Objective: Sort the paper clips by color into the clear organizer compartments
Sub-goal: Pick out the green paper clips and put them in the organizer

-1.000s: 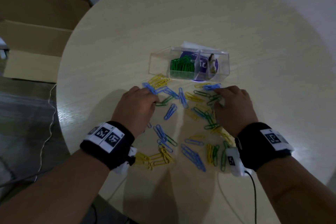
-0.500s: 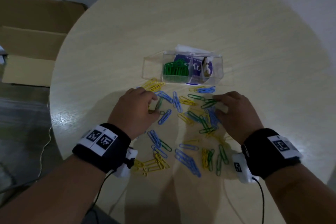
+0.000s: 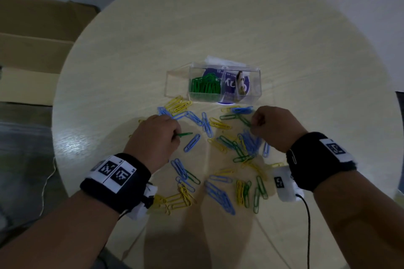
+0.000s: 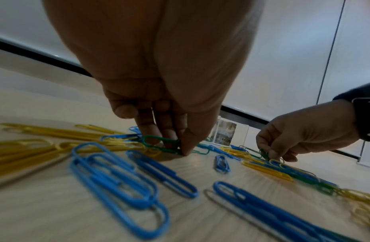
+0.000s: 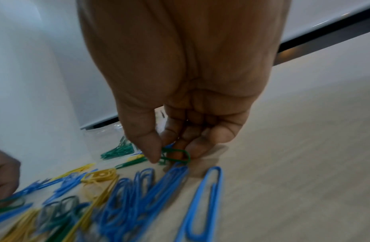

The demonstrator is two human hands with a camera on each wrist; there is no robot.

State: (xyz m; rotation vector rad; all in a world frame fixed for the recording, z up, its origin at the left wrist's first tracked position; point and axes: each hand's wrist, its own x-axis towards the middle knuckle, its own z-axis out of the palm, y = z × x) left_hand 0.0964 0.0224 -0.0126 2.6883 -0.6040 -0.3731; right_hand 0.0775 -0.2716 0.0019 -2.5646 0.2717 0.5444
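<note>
Since a second ago your left hand (image 3: 156,137) has pinched a green paper clip (image 4: 162,144) off the round table (image 3: 306,72), while your right hand (image 3: 273,128) pinches another green clip (image 5: 175,155). Both hover near the clear organizer (image 3: 213,85), whose middle compartment holds green clips.

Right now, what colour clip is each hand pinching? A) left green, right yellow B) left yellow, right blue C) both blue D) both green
D: the left hand pinches a green clip at its fingertips, and the right hand pinches another green clip between thumb and fingers; blue and yellow clips lie loose on the table.
</note>
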